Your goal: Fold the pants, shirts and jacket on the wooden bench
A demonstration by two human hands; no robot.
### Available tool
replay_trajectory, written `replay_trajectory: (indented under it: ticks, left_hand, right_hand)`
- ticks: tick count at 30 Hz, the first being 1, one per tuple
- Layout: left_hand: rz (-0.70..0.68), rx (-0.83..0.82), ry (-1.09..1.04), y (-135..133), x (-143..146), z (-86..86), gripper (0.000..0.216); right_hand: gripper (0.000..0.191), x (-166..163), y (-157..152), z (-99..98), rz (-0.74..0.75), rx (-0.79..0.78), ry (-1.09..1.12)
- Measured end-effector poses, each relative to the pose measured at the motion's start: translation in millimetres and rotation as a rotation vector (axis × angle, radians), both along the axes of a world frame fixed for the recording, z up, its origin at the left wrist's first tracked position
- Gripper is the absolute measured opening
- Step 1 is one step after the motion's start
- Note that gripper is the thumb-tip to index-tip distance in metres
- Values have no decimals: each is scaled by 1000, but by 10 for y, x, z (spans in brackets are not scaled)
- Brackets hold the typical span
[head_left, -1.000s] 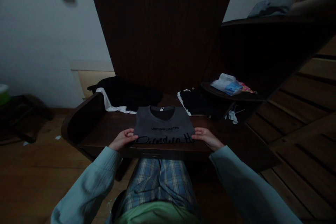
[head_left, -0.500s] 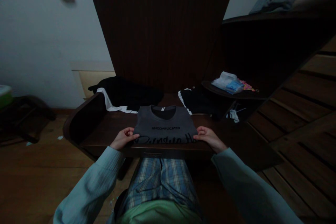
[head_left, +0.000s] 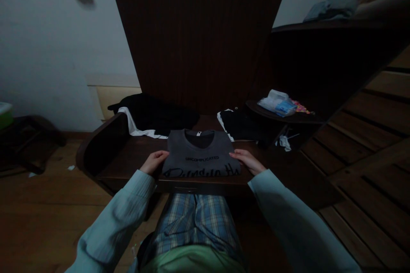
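Note:
A folded dark grey T-shirt point(head_left: 200, 155) with black lettering lies flat on a dark wooden table point(head_left: 128, 158), collar pointing away from me. My left hand point(head_left: 154, 161) rests against the shirt's left edge about halfway up, fingers curled onto the fabric. My right hand point(head_left: 246, 160) lies on the right edge at the same height, fingers stretched along the fold. Both arms are in pale blue-green sleeves.
A black garment with a white one under it point(head_left: 150, 116) lies at the table's back left. Another folded black garment point(head_left: 240, 124) sits at the back right. A small shelf point(head_left: 282, 116) holds a plastic packet point(head_left: 278, 102). A dark wardrobe stands behind. Wooden slats run along the right.
Both hands have slid forward along the shirt's sides, from its near corners to about the middle of each edge. The shirt has stayed in place.

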State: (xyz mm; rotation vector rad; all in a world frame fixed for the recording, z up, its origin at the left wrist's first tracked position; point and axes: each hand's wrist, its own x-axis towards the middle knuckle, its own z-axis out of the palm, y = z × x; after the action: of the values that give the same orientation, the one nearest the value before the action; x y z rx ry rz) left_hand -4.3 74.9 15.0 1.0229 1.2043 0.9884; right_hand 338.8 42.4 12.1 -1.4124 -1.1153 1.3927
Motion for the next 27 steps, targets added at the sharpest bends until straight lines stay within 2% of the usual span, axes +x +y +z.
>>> replay_trajectory:
  ticks: [5, 8, 11, 14, 19, 21, 23, 25, 27]
  left_hand:
    - [160, 94, 25, -33, -49, -58, 42]
    - [276, 133, 88, -15, -64, -87, 39]
    - [221, 79, 141, 80, -70, -80, 36]
    - [126, 32, 148, 239, -56, -52, 41]
    - [62, 117, 167, 420, 26, -65, 48]
    - [60, 175, 174, 426, 54, -98, 49]
    - [85, 237, 194, 410, 68, -133, 49]
    - [144, 321, 243, 393, 70, -161, 47]
    - [220, 410, 310, 386, 64, -175, 42]
  right_hand:
    - [42, 14, -62, -34, -154, 153, -67]
    - [41, 41, -79, -43, -160, 163, -141]
    - [38, 86, -13, -8, -88, 126, -182]
    - [37, 101, 133, 41, -113, 104, -120]
    - [25, -49, 348, -25, -136, 125, -84]
    - [21, -116, 372, -81, -215, 187, -197]
    - [20, -151, 363, -121, -337, 311, -389]
    - [21, -155, 339, -144, -430, 448, -575]
    - [22, -143, 325, -159, -461, 517, -684]
